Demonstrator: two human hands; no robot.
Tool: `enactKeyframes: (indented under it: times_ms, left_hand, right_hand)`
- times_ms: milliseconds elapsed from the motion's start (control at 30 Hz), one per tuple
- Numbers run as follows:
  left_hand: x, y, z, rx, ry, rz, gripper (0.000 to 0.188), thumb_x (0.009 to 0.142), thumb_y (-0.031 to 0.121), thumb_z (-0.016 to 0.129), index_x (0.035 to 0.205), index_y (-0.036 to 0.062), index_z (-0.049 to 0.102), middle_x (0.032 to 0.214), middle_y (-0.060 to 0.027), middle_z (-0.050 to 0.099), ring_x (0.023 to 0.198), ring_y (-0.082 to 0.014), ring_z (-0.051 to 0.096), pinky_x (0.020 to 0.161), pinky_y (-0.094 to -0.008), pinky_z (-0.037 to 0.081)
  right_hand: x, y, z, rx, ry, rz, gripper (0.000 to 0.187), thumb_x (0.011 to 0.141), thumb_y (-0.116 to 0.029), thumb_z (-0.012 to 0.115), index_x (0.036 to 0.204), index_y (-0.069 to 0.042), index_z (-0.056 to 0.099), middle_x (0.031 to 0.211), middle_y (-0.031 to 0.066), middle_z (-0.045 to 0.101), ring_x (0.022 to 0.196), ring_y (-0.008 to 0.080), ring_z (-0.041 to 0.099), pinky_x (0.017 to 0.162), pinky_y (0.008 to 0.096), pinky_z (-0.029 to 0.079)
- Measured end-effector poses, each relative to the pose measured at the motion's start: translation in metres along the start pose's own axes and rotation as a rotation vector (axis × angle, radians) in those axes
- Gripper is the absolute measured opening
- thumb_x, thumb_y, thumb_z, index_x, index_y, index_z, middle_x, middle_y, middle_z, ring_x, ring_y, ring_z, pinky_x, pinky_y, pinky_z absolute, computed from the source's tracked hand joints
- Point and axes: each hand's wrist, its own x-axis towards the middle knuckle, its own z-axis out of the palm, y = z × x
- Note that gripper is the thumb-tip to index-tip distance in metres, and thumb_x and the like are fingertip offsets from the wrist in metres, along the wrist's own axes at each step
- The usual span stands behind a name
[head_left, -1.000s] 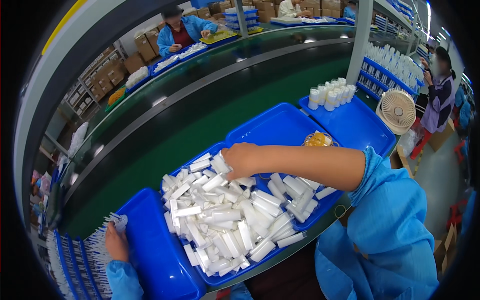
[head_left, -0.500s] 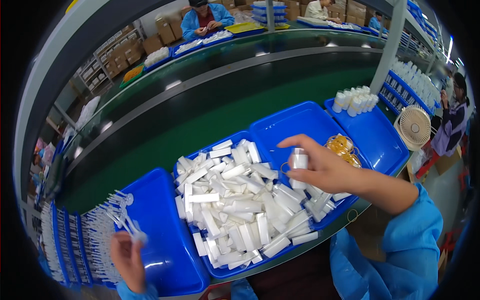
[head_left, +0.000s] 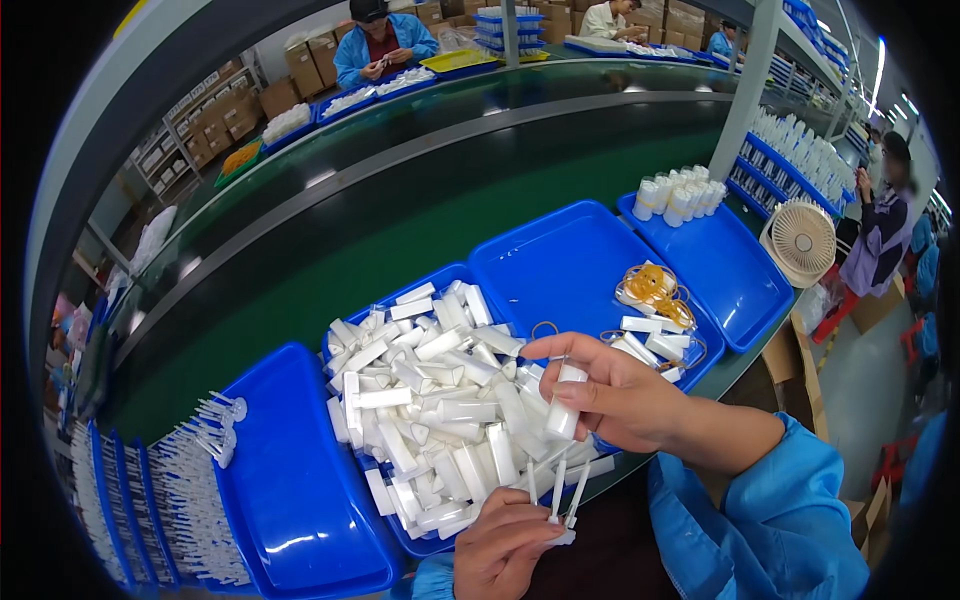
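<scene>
Between the thumb and fingers of my right hand (head_left: 630,400) is a white tube (head_left: 567,402) with a clear end, held tilted above a heap of similar white tubes (head_left: 455,410). That heap fills a blue tray (head_left: 425,545) in front of me. Below it, at the tray's near edge, my left hand (head_left: 500,550) pinches several thin white plastic stems (head_left: 560,490) by their wider bases, the stems pointing up. The stems' tips stand just under the tube; whether they touch it I cannot tell.
Further white stems (head_left: 222,425) rest on a blue tray (head_left: 290,490) at the left, beside stacked racks (head_left: 150,500). Rubber bands (head_left: 652,287) lie in the right blue tray (head_left: 545,245). Upright banded tubes (head_left: 680,195) and a beige fan (head_left: 800,242) stand beyond. A green conveyor (head_left: 400,210) runs behind.
My left hand has come from the left tray to the middle with several stems. My right hand has moved down and slightly left, the tube still in it. The whole view has shifted slightly.
</scene>
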Motion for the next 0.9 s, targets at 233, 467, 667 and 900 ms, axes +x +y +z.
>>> enactKeyframes:
  times_ms: [233,467,667,900]
  left_hand:
    - [0.007,-0.002,0.012,-0.018,0.03,-0.012,0.003,0.08,0.0,0.061,0.083,-0.0007,0.06,0.077,-0.0115,0.058,0.07,-0.0246,0.053,0.066,-0.0339,0.043]
    - [0.008,-0.009,0.011,-0.065,-0.002,-0.022,0.004,0.081,-0.001,0.06,0.084,-0.0008,0.059,0.078,-0.0118,0.059,0.071,-0.025,0.054,0.067,-0.0338,0.043]
    - [0.009,-0.011,0.008,-0.014,-0.064,-0.08,0.007,0.079,-0.004,0.059,0.085,-0.0007,0.06,0.077,-0.012,0.059,0.07,-0.0257,0.055,0.066,-0.0345,0.043]
    - [0.006,-0.014,0.003,-0.011,-0.155,0.001,0.006,0.079,0.001,0.063,0.085,0.0015,0.062,0.078,-0.0127,0.06,0.069,-0.0283,0.055,0.067,-0.0359,0.044]
  right_hand:
    - [-0.007,0.008,-0.016,0.199,-0.028,0.079,0.028,0.09,-0.015,0.056,0.114,-0.005,0.046,0.09,0.0011,0.053,0.077,0.007,0.051,0.063,0.0216,0.043]
    - [-0.014,0.006,-0.021,-0.218,-0.057,-0.09,0.018,0.09,-0.017,0.055,0.101,-0.007,0.044,0.089,0.001,0.052,0.073,0.0077,0.052,0.057,0.0249,0.045]
    - [-0.02,0.001,-0.03,-0.925,0.005,-0.235,0.018,0.093,-0.022,0.051,0.099,-0.007,0.044,0.074,0.0005,0.051,0.064,0.0065,0.046,0.052,0.0233,0.036]
    - [-0.028,0.002,-0.021,-0.63,-0.079,-0.066,0.019,0.094,-0.024,0.046,0.097,-0.006,0.044,0.07,0.0024,0.047,0.062,0.0104,0.044,0.056,0.0259,0.036]
